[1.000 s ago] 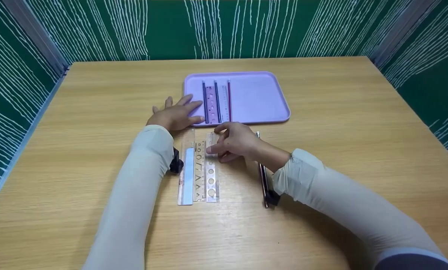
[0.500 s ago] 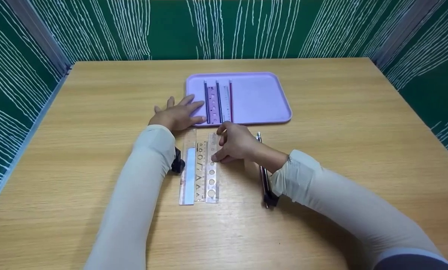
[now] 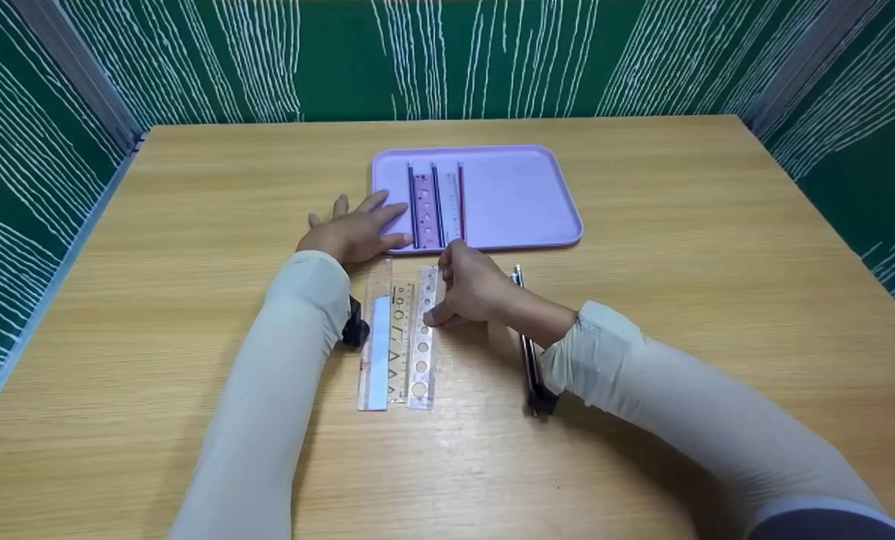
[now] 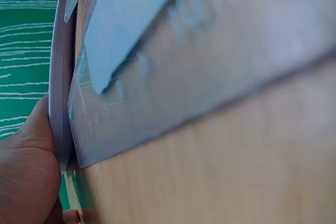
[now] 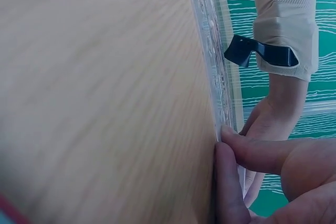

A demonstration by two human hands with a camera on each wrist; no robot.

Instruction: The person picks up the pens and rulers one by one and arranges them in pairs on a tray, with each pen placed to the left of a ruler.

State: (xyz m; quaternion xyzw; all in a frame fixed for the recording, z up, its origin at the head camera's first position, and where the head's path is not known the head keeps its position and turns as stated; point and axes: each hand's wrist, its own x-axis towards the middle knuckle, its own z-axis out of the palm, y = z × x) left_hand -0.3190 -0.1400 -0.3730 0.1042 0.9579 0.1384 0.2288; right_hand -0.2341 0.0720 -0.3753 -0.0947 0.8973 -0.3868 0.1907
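Latest change: the holed ruler (image 3: 421, 337) had swung slightly askew on the table (image 3: 680, 300); far end went right, near end left toward the middle ruler (image 3: 398, 345). Couldn't tell if those two touched. My read: the ruler had been taken hold of and shifted, but not lifted clear.

Grip: right hand (image 3: 477, 281) pinched the holed ruler at its right edge, thumb and finger, per right wrist view. Left hand (image 3: 349, 229) held nothing; spread fingers rested on the tray (image 3: 518, 195) at its near left corner.

Location: ruler lay between the tray's near edge and the table's near side, rightmost of three; blue-strip ruler (image 3: 379, 352) was leftmost.

Vs one second earlier: right thumb sat lower along the ruler, index drawn in rather than reaching over it. Left hand's pose matched. Tray contents matched too: red pencil (image 3: 461, 202), pink ruler (image 3: 425, 210), others alongside.
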